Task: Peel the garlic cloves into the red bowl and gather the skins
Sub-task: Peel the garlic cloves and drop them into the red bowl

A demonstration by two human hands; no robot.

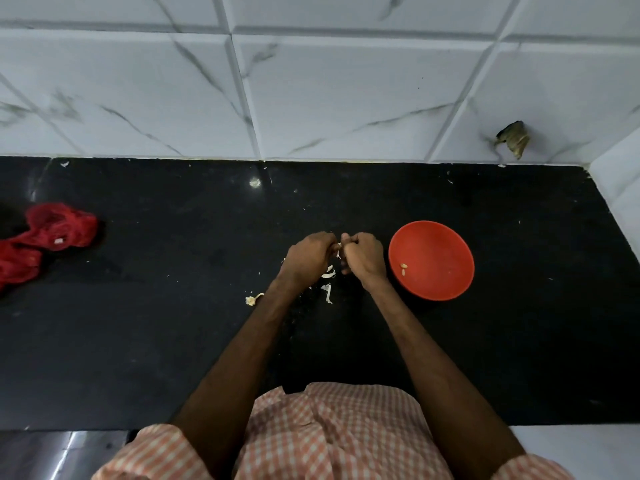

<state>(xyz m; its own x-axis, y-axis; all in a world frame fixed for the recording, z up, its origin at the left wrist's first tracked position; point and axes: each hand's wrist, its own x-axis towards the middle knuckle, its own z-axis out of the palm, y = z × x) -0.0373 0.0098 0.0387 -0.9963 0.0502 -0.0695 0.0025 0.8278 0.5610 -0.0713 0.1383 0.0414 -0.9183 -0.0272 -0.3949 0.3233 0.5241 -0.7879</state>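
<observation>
My left hand (309, 255) and my right hand (363, 258) meet knuckle to knuckle above the black counter, fingers curled, both pinching a small garlic clove (338, 246) between them. Only a pale sliver of the clove shows. Just to the right sits the red bowl (446, 237), with one peeled clove (403, 269) lying near its left wall. White garlic skins (328, 292) lie on the counter under and below my hands. A garlic stem piece (252, 299) lies to the lower left of my left wrist.
A red mesh bag (41, 239) lies crumpled at the counter's left edge. The black counter (173, 323) ends at a white tiled wall behind and a white wall at the right. Small skin flecks dot the surface.
</observation>
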